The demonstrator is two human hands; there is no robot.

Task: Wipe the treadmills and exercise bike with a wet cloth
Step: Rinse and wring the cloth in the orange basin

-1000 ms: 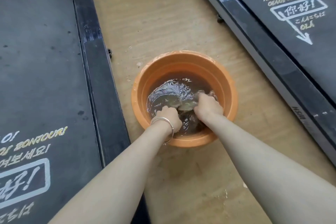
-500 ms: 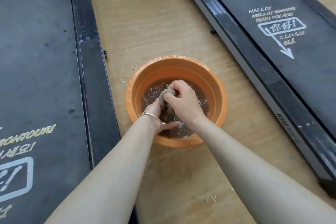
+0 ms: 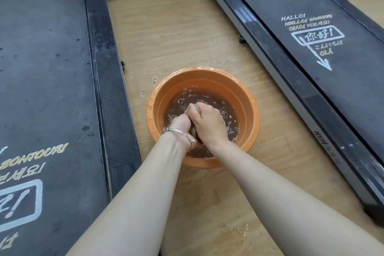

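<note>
Both hands were inside the orange basin, which sat on the wooden floor between the two treadmills, the left treadmill and the right treadmill. The left hand and the right hand were pressed together, fingers curled tight around the grey cloth, a wad of which poked out above the knuckles, just over the murky water. Half a second before, the right hand had sat higher, over the left, with the cloth showing as a rounded loop; now the fists were side by side and the cloth was bunched smaller. A second before, the hands had been apart in the water with the cloth stretched between them. A silver bangle circled the left wrist. The view had tilted up, so that more of both treadmills showed.
</note>
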